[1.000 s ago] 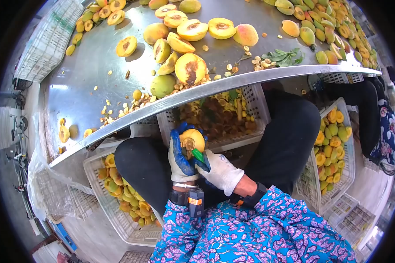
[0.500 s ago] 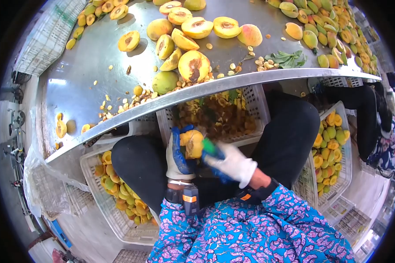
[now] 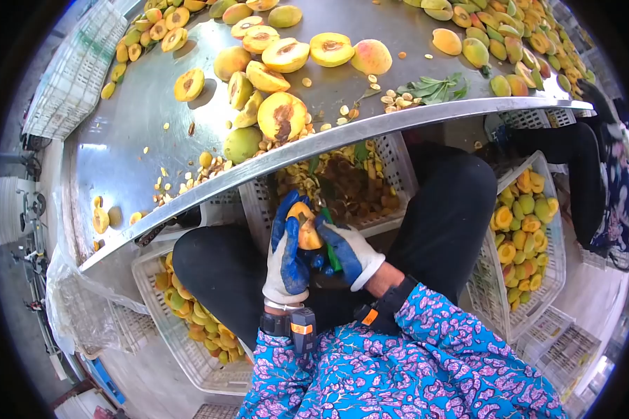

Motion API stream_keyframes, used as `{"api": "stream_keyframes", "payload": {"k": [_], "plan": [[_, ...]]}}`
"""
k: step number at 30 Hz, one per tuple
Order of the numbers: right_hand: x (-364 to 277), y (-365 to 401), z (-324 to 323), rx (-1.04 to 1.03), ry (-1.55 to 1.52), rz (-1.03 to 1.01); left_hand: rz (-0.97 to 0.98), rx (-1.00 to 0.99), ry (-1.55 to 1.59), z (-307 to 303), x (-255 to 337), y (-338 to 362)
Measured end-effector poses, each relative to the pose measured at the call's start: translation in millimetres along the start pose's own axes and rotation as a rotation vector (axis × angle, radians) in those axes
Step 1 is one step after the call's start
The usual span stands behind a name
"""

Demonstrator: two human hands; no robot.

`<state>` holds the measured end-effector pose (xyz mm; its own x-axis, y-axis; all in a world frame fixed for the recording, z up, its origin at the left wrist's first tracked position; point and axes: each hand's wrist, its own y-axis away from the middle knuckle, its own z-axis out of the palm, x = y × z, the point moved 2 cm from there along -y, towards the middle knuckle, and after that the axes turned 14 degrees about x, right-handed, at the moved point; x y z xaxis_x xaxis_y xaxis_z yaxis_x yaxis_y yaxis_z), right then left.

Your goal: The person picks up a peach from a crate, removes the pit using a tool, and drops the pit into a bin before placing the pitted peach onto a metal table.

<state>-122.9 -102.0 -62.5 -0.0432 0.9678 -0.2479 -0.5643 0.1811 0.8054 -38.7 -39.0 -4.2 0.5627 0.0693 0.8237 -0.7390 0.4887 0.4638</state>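
Observation:
My left hand (image 3: 284, 262), in a white and blue coated glove, is wrapped round a cut orange-yellow peach (image 3: 307, 232) above my lap. Close against the fruit's right side, my gloved right hand (image 3: 354, 253) grips a green-handled knife (image 3: 334, 260). The knife's blade is hard to make out. Just beyond both hands, under the table edge, stands a white crate (image 3: 257, 202) with peels and brown scraps in it.
The metal table (image 3: 147, 129) curves in front of me, bearing halved peaches (image 3: 285, 54), loose pits and leaves (image 3: 437, 87). Crates of peaches stand left (image 3: 189, 366) and right (image 3: 553, 269) of my knees. Another person's dark-clad leg (image 3: 559, 150) is at the right.
My right hand has turned, and the green handle now points down beside the peach instead of up-left. My left hand has tilted the fruit. The whole view has shifted slightly.

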Motion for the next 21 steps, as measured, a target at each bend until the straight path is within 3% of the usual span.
{"api": "stream_keyframes", "payload": {"k": [3,5,7,8,12,15,16,19,20,21], "plan": [[3.7,13.8,11.3,0.03,0.169,-0.246,-0.039,-0.042,0.145,-10.2,2.2,-4.5],[-12.3,29.7,16.8,0.108,0.467,-0.357,-0.049,-0.075,0.27,-16.4,9.6,-4.4],[-36.2,51.3,25.2,0.146,0.937,-0.716,-0.088,-0.007,0.371,-19.8,7.8,-8.3],[-43.9,55.9,27.7,0.111,1.068,-0.732,-0.13,0.072,0.4,-20.8,6.4,-11.1],[-62.8,71.5,49.7,-0.046,1.466,-0.696,-0.19,0.01,0.362,-23.5,-4.4,-19.9],[-59.0,66.9,44.5,-0.12,1.506,-0.683,-0.199,-0.007,0.311,-29.0,-3.3,-19.7],[-61.3,67.1,41.4,-0.107,1.556,-0.604,-0.22,0.028,0.363,-28.2,-0.1,-18.8],[-65.9,59.3,11.1,0.062,1.768,-0.663,-0.272,0.021,0.43,-31.4,-2.3,-21.0],[-70.1,60.8,9.1,0.199,1.759,-0.697,-0.261,0.042,0.413,-31.0,-6.4,-21.5],[-71.2,63.6,11.8,0.194,1.716,-0.75,-0.253,0.061,0.393,-31.2,-9.6,-22.8]]}}
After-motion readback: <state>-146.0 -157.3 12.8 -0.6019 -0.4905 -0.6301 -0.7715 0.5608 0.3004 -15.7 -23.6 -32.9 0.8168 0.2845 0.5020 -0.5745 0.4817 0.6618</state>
